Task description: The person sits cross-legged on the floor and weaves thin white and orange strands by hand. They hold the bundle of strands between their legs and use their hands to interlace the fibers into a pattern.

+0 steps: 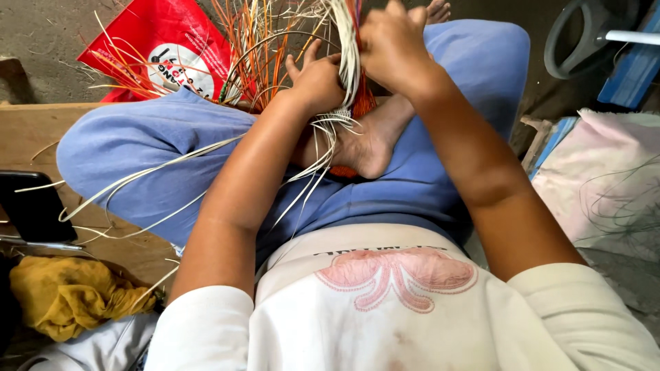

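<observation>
I sit cross-legged in blue trousers with a half-woven basket (352, 75) of white and orange strips resting on my foot. My left hand (315, 77) presses against the near side of the weave, fingers spread among the strips. My right hand (390, 42) is closed around the white woven rim at the top. Loose white strips (172, 165) trail from the work across my left knee. Upright orange and pale strips (265, 41) fan out behind my hands.
A red plastic bag (168, 48) lies on the floor beyond my knee. At the left edge are a black phone (31, 206) and a yellow cloth (65, 295) on a wooden board. A pink cloth (598, 178) and a grey ring-shaped handle (574, 38) sit at right.
</observation>
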